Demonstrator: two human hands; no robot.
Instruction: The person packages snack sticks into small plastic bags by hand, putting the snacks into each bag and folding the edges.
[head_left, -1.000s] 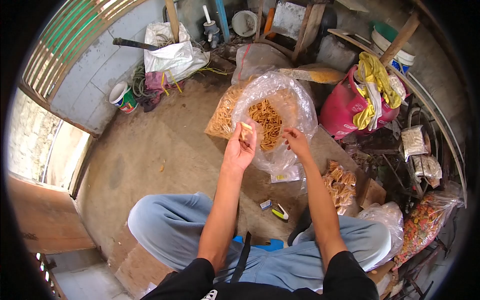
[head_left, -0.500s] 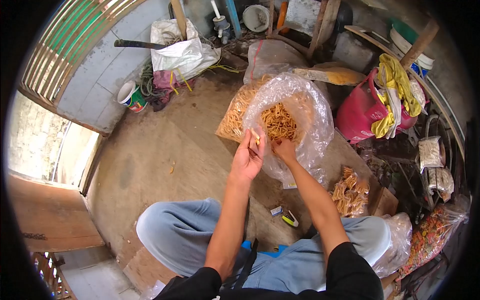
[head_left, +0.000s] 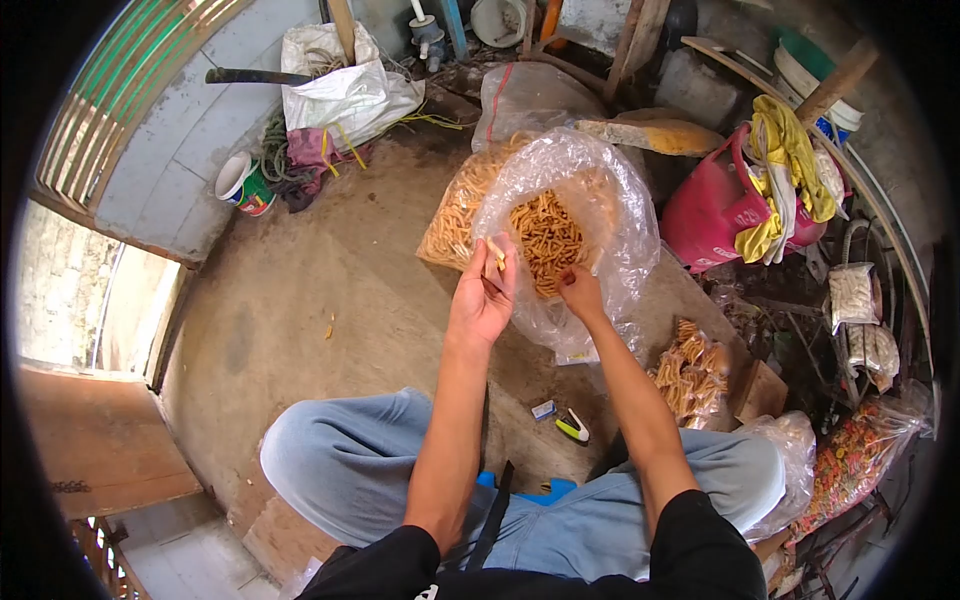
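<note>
A large clear plastic bag (head_left: pixel 628 215) stands open on the floor before me, filled with thin golden-brown snack sticks (head_left: pixel 545 238). My left hand (head_left: pixel 484 295) is raised at its left side, palm up, fingers closed on a small clear packet (head_left: pixel 497 252) with a few pale yellow sticks in it. Over the near right part of the opening is my right hand (head_left: pixel 581 294), fingers bent together against the sticks; what they hold is hidden. A stapler (head_left: pixel 572 427) with green trim and a small blue-and-white box (head_left: pixel 543 410) lie on the floor near my legs.
Filled snack packets (head_left: pixel 692 375) are piled right of my right forearm. A red bin (head_left: pixel 712 210) draped with yellow cloth stands at the right. A white sack (head_left: pixel 350 95) and a small bucket (head_left: pixel 243 184) are back left. Colourful bagged snacks (head_left: pixel 860 455) lie far right.
My right hand has drawn back from deeper among the sticks toward the bag's near right rim. My left hand stays up with the packet. The whole view has shifted slightly.
</note>
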